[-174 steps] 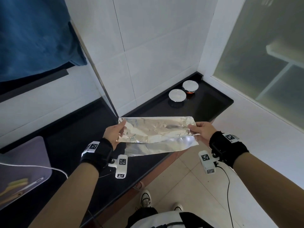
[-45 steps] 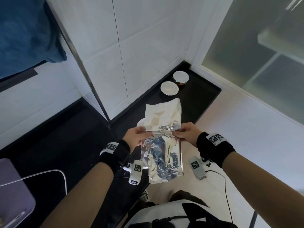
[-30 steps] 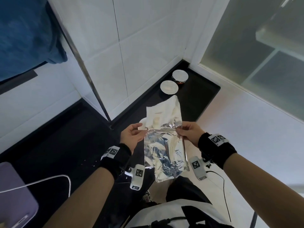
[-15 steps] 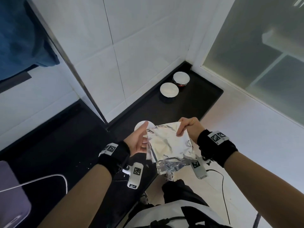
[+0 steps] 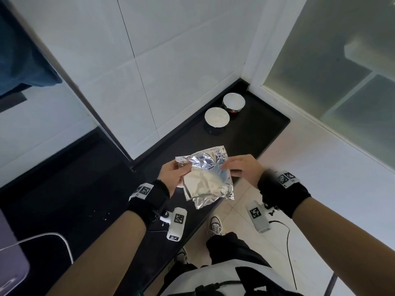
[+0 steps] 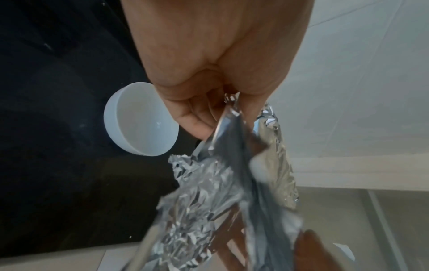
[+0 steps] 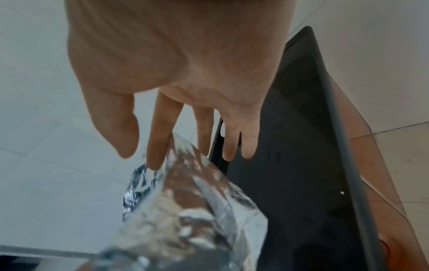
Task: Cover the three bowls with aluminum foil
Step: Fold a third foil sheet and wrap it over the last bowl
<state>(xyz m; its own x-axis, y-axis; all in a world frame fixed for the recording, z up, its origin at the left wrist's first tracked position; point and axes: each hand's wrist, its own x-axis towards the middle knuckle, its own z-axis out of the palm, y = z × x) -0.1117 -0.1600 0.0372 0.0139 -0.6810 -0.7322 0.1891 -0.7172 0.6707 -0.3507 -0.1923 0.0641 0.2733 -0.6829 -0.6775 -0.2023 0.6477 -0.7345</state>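
A folded, crumpled sheet of aluminum foil hangs over the front of the black counter. My left hand pinches its upper left corner, the fingers curled on the foil. At the foil's right edge is my right hand, its fingers straight and touching the sheet. An uncovered white bowl stands on the counter under my left hand, mostly hidden by the foil in the head view. Two foil-covered bowls stand in the far corner.
The counter runs along a white tiled wall to a frosted glass door on the right. Its front edge drops to a tiled floor where my shoe stands. A purple object with a white cable lies at the left.
The long foil sheet has been folded into a shorter piece. My left hand, open half a second ago, now pinches the foil's corner, and my right hand has let go and straightened its fingers.
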